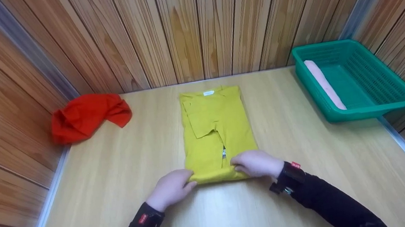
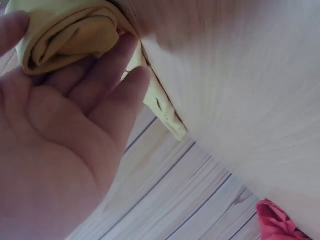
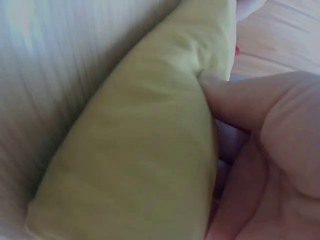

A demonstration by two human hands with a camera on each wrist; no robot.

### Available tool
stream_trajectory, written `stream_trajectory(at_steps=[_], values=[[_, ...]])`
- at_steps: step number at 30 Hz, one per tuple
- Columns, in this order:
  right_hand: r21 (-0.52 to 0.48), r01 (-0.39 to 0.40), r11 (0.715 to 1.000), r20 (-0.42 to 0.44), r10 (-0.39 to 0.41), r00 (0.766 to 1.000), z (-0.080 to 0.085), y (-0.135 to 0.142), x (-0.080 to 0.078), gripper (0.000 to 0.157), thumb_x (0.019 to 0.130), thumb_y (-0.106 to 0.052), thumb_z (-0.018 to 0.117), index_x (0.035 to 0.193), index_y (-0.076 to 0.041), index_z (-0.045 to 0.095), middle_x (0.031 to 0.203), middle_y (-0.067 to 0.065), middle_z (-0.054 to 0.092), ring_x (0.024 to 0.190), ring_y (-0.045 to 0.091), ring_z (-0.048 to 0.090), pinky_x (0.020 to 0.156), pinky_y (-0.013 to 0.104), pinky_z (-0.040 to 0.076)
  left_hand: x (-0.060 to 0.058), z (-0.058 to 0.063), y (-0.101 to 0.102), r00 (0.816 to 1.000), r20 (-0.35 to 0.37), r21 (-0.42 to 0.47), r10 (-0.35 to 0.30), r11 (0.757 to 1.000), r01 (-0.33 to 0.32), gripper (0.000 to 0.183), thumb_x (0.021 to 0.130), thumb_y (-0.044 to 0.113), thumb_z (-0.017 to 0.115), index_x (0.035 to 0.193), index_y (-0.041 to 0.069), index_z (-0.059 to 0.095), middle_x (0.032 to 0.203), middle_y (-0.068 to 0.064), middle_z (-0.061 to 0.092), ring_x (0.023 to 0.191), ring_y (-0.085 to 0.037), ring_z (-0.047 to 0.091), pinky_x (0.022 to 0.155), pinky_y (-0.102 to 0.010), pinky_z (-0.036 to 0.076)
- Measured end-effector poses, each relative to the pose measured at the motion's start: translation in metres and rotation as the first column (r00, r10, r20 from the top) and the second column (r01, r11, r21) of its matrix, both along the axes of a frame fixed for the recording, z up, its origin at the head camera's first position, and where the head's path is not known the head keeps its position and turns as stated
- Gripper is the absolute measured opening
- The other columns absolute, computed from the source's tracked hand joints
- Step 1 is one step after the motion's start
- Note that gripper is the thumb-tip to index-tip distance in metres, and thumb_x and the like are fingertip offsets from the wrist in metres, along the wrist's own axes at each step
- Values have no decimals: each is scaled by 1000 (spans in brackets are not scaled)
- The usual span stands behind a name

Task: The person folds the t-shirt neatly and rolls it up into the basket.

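A mustard-yellow T-shirt [image 1: 234,115] lies on the table in a long narrow fold, its collar and white label at the far end. Its near end is rolled into a thick band. My left hand [image 1: 171,189] grips the left end of this roll; the left wrist view shows the coiled layers [image 2: 75,37] between thumb and fingers. On the right part, my right hand [image 1: 258,163] holds the roll, and in the right wrist view its thumb [image 3: 235,100] presses into the cloth [image 3: 135,145]. The right fingers are partly hidden behind the roll.
A crumpled red cloth [image 1: 84,116] lies at the back left against the wall. At the back right stands a green plastic basket [image 1: 371,112] with a pale pink rolled cloth [image 1: 323,84] inside along its left side. Wood-panelled walls [image 1: 186,32] enclose the table's back and sides.
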State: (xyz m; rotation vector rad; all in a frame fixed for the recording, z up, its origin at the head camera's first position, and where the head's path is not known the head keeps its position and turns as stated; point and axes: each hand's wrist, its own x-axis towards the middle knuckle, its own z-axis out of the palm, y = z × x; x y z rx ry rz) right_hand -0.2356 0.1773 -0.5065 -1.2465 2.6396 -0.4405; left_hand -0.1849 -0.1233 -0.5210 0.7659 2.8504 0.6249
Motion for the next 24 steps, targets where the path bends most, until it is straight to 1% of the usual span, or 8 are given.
stream_trajectory(at_steps=[2,3,6,9,12,15,20,24], values=[[12,19,1000,22,-19,1000,0,0,-7,6,96,-15,62,91,-11,64,82,0,66,79,21,65,76,41,55,-7,-1,0,1000,0,25,14,1000,-14,23,97,28,61,107,7,65,99,-9,69,94,-28,65,86,-47,52],[15,27,1000,29,-27,999,-1,0,-10,7,96,-15,62,90,-11,63,80,-1,65,78,21,64,75,41,55,-10,-1,1,1000,-2,34,21,999,-21,21,97,26,61,105,7,65,98,-8,68,93,-28,65,85,-47,52],[17,47,999,44,-48,998,-3,-1,-17,9,96,-15,62,88,-12,62,78,-2,62,77,21,63,74,41,54,-19,-3,2,999,-17,44,36,998,-35,20,97,22,61,106,5,65,100,-11,69,95,-30,65,87,-47,52],[14,58,998,40,-59,997,-6,-1,-21,10,97,-15,61,88,-11,61,80,0,63,78,22,64,75,42,54,-24,-6,4,999,-41,57,31,998,-28,20,96,16,62,108,0,66,102,-16,69,97,-34,65,90,-49,51],[12,69,998,24,-70,997,-9,-3,-23,10,97,-15,61,88,-10,62,82,2,65,80,25,65,77,43,54,-27,-8,4,998,-52,73,26,997,-22,19,96,12,62,108,-2,65,103,-19,69,99,-36,65,92,-50,50],[6,74,997,-7,-74,997,-12,-4,-25,10,97,-14,61,88,-9,62,85,5,66,82,27,65,78,44,54,-30,-11,6,998,-53,79,31,997,-27,16,95,10,62,104,-3,65,98,-18,68,96,-37,65,90,-50,50],[-1,104,995,-33,-104,994,-18,-5,-26,10,97,-14,61,93,-6,64,90,9,67,86,29,66,80,45,53,-33,-16,9,996,-48,68,70,995,-67,12,94,10,63,99,-1,64,92,-16,66,90,-36,64,85,-50,52],[6,153,988,-36,-153,988,-22,-7,-26,10,96,-16,63,93,-7,63,90,8,64,86,29,64,80,45,53,-35,-17,11,993,-53,51,106,993,-103,12,93,11,66,95,0,63,90,-16,65,87,-35,64,81,-50,52]])
